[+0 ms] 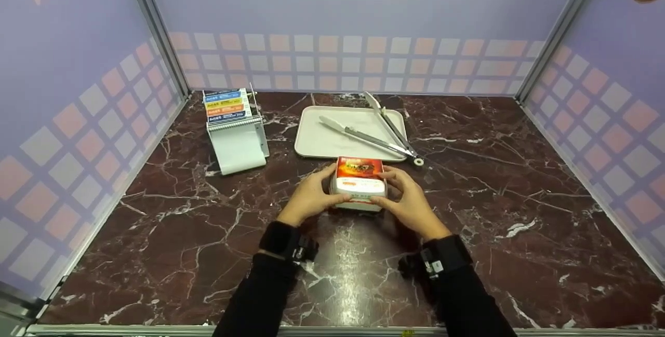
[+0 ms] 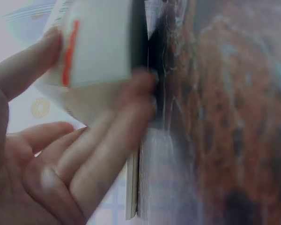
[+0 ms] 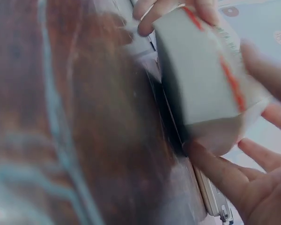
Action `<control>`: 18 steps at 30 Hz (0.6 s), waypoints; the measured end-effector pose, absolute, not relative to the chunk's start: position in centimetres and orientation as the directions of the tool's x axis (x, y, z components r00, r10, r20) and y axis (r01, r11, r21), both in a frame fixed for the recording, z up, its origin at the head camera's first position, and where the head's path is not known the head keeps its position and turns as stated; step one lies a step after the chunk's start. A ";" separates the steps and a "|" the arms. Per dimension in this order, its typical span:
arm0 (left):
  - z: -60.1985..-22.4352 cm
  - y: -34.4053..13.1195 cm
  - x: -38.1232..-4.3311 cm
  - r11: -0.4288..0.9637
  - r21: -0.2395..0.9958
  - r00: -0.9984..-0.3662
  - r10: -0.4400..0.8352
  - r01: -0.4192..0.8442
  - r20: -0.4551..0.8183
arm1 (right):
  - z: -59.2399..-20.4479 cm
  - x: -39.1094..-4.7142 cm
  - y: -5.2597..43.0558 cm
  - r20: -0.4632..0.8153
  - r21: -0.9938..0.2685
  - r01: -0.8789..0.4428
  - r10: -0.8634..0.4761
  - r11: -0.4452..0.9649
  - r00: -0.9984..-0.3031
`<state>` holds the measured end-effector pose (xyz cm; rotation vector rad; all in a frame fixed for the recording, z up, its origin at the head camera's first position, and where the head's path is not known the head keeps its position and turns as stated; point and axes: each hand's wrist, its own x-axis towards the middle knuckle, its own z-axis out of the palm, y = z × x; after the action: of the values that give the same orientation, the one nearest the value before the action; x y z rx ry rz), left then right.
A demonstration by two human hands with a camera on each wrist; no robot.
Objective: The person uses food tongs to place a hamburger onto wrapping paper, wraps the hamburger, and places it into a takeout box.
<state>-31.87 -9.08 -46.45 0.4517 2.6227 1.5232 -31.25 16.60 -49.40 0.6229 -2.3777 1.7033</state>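
Note:
Between both hands is a small burger box [image 1: 359, 184] with a red and orange printed top and a white lower part. My left hand [image 1: 310, 197] holds its left side, thumb on the front edge and fingers along the side. On the opposite side my right hand [image 1: 412, 201] grips it in the same way, with its thumb at the front. From the left wrist, the white box wall [image 2: 103, 47] shows a red stripe, and fingers reach to its lower edge. The right wrist view shows the box [image 3: 196, 79] close over the dark marbled table [image 3: 98, 117].
Behind the box lies a cream tray [image 1: 311, 142], with spread metal tongs [image 1: 376, 142] across it, their joined end past its front right corner. A label dispenser [image 1: 239, 145] with colourful strips stands at the back left. Patterned panels [image 1: 353, 62] enclose the table's back and sides.

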 end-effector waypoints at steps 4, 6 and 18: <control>-46.3 -9.2 -31.9 0.576 0.777 -0.957 0.268 0.254 0.114 | -49.5 -31.3 16.7 0.385 -0.822 -0.450 -0.242 0.349 -0.891; -46.2 -9.2 -31.9 0.580 0.776 -0.959 0.264 0.246 0.107 | -49.3 -31.2 16.8 0.380 -0.812 -0.447 -0.243 0.375 -0.893; -45.7 -8.1 -32.2 0.619 0.757 -0.975 0.191 0.210 0.114 | -48.3 -31.7 16.5 0.214 -0.872 -0.278 -0.196 0.404 -0.957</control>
<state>-32.19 -8.08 -45.69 0.3521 2.8469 1.3356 -31.71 16.46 -48.27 0.4337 -2.5659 1.6171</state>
